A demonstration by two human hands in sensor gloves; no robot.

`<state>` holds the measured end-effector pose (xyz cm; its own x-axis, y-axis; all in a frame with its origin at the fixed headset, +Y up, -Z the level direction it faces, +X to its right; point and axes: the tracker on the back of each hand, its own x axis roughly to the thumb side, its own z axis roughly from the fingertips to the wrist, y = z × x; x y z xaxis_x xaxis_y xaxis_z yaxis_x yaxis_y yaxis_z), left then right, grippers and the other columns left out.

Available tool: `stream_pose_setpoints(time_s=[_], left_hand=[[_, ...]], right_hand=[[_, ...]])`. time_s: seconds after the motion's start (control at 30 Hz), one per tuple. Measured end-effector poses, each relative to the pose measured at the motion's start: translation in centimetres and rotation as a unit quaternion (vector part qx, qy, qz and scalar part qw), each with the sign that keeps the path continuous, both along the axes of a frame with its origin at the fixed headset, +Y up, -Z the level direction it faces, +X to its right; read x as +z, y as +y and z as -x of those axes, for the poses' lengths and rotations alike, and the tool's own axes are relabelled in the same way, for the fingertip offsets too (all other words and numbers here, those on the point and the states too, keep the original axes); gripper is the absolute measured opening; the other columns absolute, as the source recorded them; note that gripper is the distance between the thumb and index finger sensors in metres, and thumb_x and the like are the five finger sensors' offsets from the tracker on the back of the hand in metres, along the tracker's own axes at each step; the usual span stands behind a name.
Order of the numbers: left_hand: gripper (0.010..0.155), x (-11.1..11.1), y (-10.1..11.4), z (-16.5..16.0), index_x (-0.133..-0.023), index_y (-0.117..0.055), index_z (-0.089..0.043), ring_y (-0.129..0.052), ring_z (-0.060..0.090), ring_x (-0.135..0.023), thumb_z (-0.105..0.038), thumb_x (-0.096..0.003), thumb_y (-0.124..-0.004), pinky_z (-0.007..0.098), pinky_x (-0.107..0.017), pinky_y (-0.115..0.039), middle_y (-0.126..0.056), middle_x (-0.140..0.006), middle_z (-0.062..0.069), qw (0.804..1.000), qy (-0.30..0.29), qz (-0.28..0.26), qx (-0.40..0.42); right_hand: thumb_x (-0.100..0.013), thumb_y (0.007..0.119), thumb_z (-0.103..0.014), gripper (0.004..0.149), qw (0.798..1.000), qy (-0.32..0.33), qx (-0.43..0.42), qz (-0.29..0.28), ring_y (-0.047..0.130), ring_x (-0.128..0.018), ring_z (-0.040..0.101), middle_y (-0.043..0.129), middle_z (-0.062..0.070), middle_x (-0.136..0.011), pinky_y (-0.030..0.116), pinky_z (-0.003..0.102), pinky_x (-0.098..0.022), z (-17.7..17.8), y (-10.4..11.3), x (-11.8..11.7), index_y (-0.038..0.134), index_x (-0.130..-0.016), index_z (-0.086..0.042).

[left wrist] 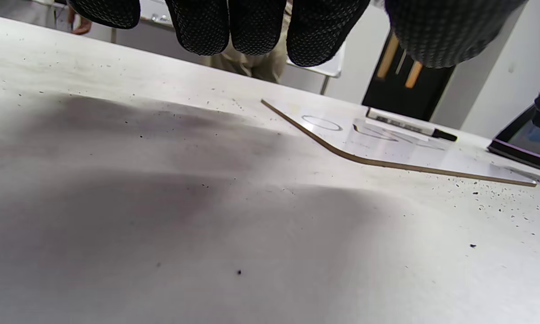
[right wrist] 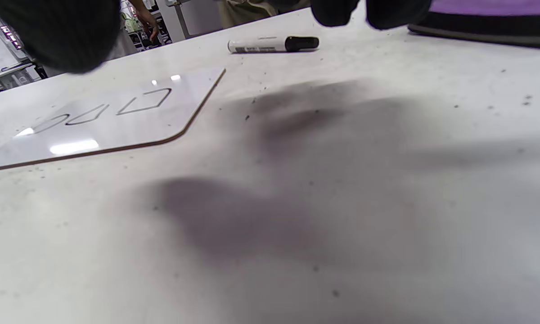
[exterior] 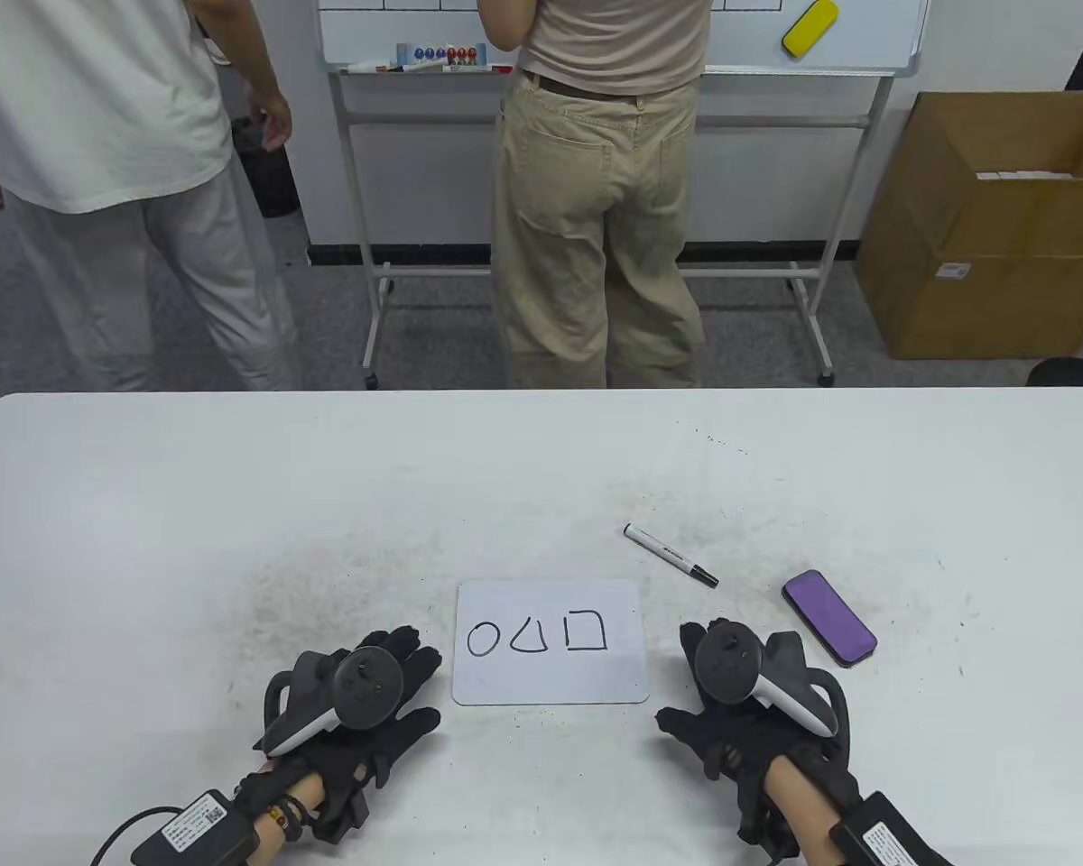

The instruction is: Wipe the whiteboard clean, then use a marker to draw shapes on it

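Note:
A small whiteboard (exterior: pixel 550 677) lies flat near the table's front edge, with a circle, a triangle and a square drawn in black on it. The same board shows in the left wrist view (left wrist: pixel 414 153) and the right wrist view (right wrist: pixel 130 126). A capped black-and-white marker (exterior: pixel 671 556) lies beyond the board's right corner, also seen as the marker (right wrist: pixel 272 44) and the marker (left wrist: pixel 409 128). A purple eraser (exterior: pixel 828 617) lies right of the board. My left hand (exterior: pixel 388 677) rests open on the table left of the board. My right hand (exterior: pixel 731 686) rests open to its right, holding nothing.
The white table (exterior: pixel 235 505) is speckled with black dust around the board. Beyond its far edge stand two people, a large wheeled whiteboard stand (exterior: pixel 803 81) and a cardboard box (exterior: pixel 984 234).

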<state>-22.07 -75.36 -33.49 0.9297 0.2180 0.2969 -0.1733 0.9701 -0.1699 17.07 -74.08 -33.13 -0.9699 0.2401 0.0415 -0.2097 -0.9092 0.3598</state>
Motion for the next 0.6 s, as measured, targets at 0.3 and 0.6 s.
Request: stream_pose_setpoints(time_s=[0.3,0.6], left_hand=[[0.073,0.01,0.05,-0.02,-0.104,-0.057,-0.032,-0.053,0.036,-0.111,-0.058,-0.0361,-0.07,0.069,-0.076,-0.048,-0.048,-0.118,0.004,1.0,0.0,-0.001,0.0],[0.073,-0.02,0.03,-0.01,-0.104,-0.057,-0.032,-0.053,0.036,-0.111,-0.058,-0.0363,-0.07,0.069,-0.076,-0.048,-0.047,-0.119,0.004,1.0,-0.002,0.004,0.002]], right_hand=[[-0.037,0.071,-0.065,0.097,1.0,-0.001,0.004,-0.003,0.032,-0.11,0.045,0.017,0.013,-0.116,0.043,0.061,-0.075,-0.04,0.1,0.01,0.017,-0.107,-0.025],[-0.037,0.071,-0.064,0.096,1.0,0.0,-0.001,-0.007,0.033,-0.11,0.045,0.018,0.013,-0.116,0.044,0.061,-0.075,-0.06,0.07,-0.07,0.018,-0.107,-0.026]])
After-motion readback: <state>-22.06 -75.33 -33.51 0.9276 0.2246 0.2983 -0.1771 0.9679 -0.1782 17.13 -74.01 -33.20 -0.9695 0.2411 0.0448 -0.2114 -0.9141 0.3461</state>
